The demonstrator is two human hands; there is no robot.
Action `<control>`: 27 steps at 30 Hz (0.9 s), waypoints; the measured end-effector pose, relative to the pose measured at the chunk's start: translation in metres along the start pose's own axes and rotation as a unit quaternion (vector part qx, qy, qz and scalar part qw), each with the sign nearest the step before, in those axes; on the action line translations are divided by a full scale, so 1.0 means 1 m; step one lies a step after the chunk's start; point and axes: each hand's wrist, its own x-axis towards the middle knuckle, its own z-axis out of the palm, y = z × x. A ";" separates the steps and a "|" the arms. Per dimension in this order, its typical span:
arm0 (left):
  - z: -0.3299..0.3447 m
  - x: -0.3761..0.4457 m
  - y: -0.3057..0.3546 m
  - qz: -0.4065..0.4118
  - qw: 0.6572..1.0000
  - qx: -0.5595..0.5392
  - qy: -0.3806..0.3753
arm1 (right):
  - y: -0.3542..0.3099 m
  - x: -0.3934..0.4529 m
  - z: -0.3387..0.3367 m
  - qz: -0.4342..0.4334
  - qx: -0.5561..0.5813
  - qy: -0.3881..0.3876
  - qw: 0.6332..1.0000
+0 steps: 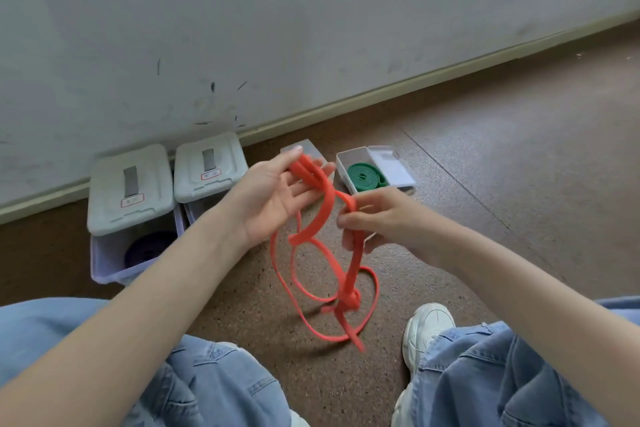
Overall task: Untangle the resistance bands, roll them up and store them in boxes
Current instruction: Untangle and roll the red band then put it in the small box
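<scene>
Band [322, 215], orange rubber, knotted, hangs between my hands above speckled brown floor [485, 149] | scuffed grey wall [311, 28] | lidded bins [131, 184] | box [348, 163], coiled green band [365, 177] | left hand [277, 198] loosely grasping loops | right hand [377, 218] pinching strand

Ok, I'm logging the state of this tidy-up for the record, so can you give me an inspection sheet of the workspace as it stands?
Surface: brown speckled floor, person seated on it.
Job's things: orange band still knotted, held up over the floor; green band rolled inside an open small box; purple band rolled in a clear bin.
Clutter: second lidded bin; another small box partly hidden behind the hand.
Hands: left hand holds the band's upper loops; right hand grips a strand.
Cables: nothing seen.
Surroundings: scuffed grey wall with baseboard.
</scene>
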 end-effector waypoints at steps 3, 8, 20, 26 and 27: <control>-0.012 0.001 0.007 -0.042 0.997 -0.061 0.036 | -0.004 -0.004 -0.010 0.004 -0.061 -0.083 0.995; -0.021 0.003 0.001 -0.065 0.987 0.122 0.080 | 0.011 0.001 -0.008 -0.014 -0.379 -0.037 0.925; -0.015 -0.004 -0.014 0.081 0.907 0.397 -0.111 | -0.005 0.001 -0.035 -0.071 -0.331 0.028 0.941; -0.025 0.002 0.000 0.068 0.940 0.315 -0.115 | 0.009 -0.005 -0.038 0.008 -0.299 0.041 0.953; -0.029 0.003 0.002 0.063 0.924 0.367 -0.086 | 0.005 -0.007 -0.041 0.005 -0.250 0.063 0.966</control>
